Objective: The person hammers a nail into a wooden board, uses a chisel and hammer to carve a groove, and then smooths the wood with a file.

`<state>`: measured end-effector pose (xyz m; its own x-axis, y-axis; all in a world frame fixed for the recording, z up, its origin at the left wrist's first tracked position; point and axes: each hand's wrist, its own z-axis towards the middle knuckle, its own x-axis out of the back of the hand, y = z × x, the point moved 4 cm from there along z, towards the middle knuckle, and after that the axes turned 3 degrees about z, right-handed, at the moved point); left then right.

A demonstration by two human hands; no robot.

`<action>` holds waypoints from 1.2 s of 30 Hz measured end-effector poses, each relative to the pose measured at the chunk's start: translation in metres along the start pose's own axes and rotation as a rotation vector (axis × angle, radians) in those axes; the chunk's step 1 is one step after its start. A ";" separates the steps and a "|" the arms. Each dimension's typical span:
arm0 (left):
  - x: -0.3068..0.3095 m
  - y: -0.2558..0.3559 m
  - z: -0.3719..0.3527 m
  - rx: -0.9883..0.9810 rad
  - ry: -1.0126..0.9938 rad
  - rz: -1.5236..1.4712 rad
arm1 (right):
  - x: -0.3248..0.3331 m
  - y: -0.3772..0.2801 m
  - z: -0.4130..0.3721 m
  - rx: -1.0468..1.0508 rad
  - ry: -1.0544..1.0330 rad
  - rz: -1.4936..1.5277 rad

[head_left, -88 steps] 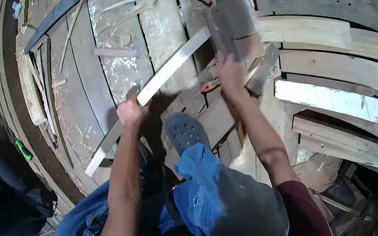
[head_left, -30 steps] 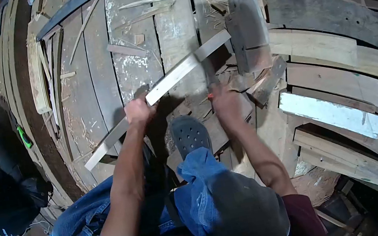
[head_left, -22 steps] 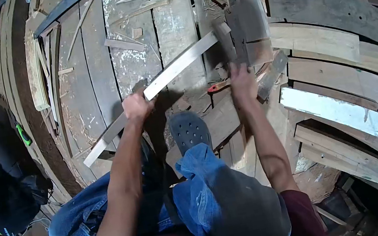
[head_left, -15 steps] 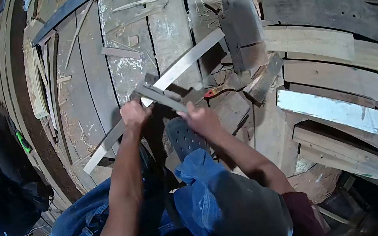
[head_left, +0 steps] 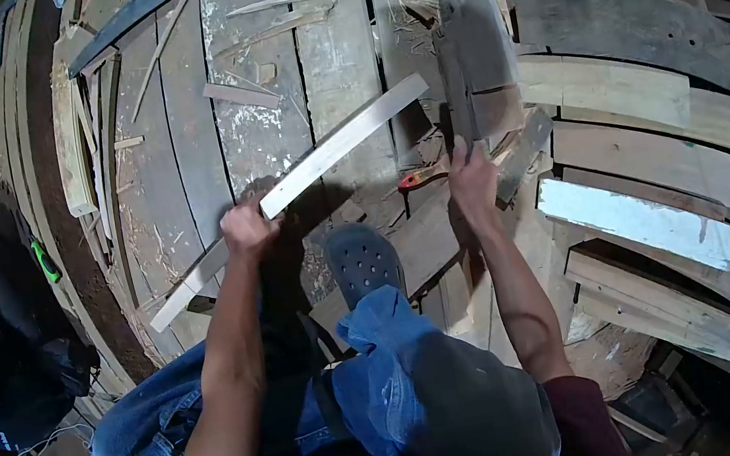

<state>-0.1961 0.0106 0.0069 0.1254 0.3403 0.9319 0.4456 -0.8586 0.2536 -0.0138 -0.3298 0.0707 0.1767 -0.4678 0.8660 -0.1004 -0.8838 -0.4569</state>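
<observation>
A pale squared wooden strip slants over the floorboards, from near the block at upper right towards lower left. My left hand is closed around its middle, and another pale length shows beyond the fist. My right hand, off to the right, is closed on a narrow dark bar-like tool that points away from me along the block. The tool's exact kind cannot be made out. Just left of the right hand lies a red-ended handle. My shoe rests between both hands.
Stacked boards fill the right, among them a white-painted piece. Offcuts and shavings litter the planks. A dark curved beam lies at upper left. Another person sits at far left near a green-handled tool.
The dark tool has left the strip, and my right hand has swung right and away from me with it. My left hand has let go of the tool and closed on the strip.
</observation>
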 end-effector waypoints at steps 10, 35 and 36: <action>0.007 0.005 -0.001 0.000 0.044 -0.071 | -0.054 -0.012 -0.031 0.285 -0.260 -0.146; 0.033 0.166 0.105 0.031 0.003 -0.120 | 0.021 0.020 -0.075 -0.201 -0.020 0.303; 0.033 0.166 0.105 0.051 -0.030 -0.135 | 0.022 0.019 -0.078 -0.206 -0.021 0.327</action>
<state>-0.0251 -0.0801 0.0525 0.0871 0.4634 0.8819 0.5042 -0.7840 0.3622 -0.0879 -0.3560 0.0965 0.1229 -0.7269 0.6757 -0.3486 -0.6691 -0.6564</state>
